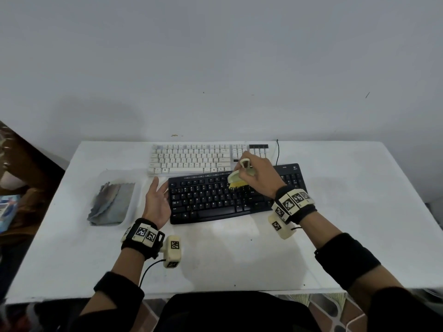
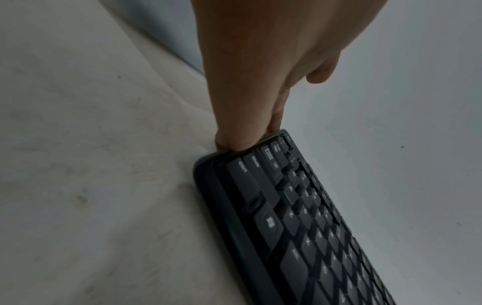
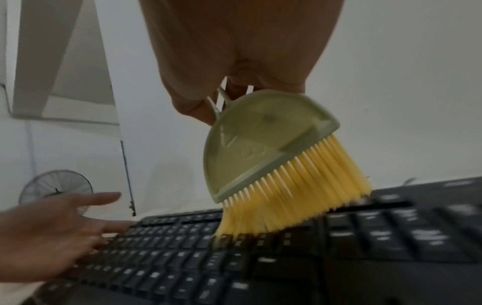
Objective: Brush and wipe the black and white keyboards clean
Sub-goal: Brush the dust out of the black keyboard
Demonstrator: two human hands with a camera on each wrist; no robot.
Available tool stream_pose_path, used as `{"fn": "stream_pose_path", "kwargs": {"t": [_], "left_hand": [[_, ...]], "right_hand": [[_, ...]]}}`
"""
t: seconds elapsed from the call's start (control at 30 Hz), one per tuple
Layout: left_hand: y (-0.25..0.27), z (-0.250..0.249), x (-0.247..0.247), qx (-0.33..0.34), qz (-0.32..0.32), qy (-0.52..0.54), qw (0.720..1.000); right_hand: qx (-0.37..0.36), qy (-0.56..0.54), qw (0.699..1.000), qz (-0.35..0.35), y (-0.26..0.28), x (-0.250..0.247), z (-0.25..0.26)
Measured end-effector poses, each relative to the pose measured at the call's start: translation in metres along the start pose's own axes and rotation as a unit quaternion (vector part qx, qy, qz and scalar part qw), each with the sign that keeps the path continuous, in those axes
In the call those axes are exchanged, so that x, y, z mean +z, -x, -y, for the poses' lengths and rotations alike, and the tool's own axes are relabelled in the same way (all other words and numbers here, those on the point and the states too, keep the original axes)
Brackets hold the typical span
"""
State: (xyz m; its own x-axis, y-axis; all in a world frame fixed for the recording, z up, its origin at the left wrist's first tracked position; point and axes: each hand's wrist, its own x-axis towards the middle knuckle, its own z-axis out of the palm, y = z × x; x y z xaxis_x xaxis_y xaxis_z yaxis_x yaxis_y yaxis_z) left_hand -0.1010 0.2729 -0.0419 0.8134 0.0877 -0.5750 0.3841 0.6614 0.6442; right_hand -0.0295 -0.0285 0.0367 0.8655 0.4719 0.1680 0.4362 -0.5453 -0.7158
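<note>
Far left on the white table (image 1: 359, 212): crumpled grey cloth (image 1: 111, 203) in a shallow clear tray (image 1: 137, 188), untouched. Next, left hand (image 1: 157, 202), fingers straight and holding nothing, braced against the left end of the flat black plastic keyboard (image 1: 208, 202). Behind it, touching or just beside, the white keyboard (image 1: 191, 159). Right of centre, right hand (image 1: 260, 174) curled round the handle of a pale green brush with yellow bristles (image 1: 236, 179), bristles bent onto the black keys. Step in hand, by judgement: brushing the black keyboard. Next move likely: further strokes along the rows, then wiping with the cloth.
</note>
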Motion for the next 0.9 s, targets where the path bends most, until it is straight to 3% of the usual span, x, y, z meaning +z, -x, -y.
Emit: {"fn": "stream_pose_path", "kwargs": {"t": [0.1, 0.3, 0.53, 0.7, 0.8, 0.9], "left_hand": [[0.001, -0.001, 0.002, 0.003, -0.003, 0.003, 1.000], [0.002, -0.001, 0.002, 0.002, -0.002, 0.003, 1.000], [0.003, -0.001, 0.002, 0.002, 0.001, 0.000, 1.000], [0.004, -0.002, 0.002, 0.003, -0.001, 0.003, 1.000], [0.003, -0.001, 0.001, 0.002, 0.000, 0.000, 1.000], [0.002, -0.001, 0.000, 0.002, 0.000, -0.002, 1.000]], "right_hand": [[0.023, 0.046, 0.999, 0.004, 0.003, -0.015, -0.013], [0.036, -0.043, 0.997, -0.057, -0.001, -0.016, -0.007], [0.042, -0.018, 0.999, -0.025, 0.008, -0.015, -0.017], [0.090, -0.019, 0.992, -0.087, 0.019, -0.043, -0.037], [0.075, -0.036, 0.990, -0.113, 0.018, -0.047, -0.031], [0.059, -0.051, 0.992, -0.097, 0.018, -0.044, -0.023]]}}
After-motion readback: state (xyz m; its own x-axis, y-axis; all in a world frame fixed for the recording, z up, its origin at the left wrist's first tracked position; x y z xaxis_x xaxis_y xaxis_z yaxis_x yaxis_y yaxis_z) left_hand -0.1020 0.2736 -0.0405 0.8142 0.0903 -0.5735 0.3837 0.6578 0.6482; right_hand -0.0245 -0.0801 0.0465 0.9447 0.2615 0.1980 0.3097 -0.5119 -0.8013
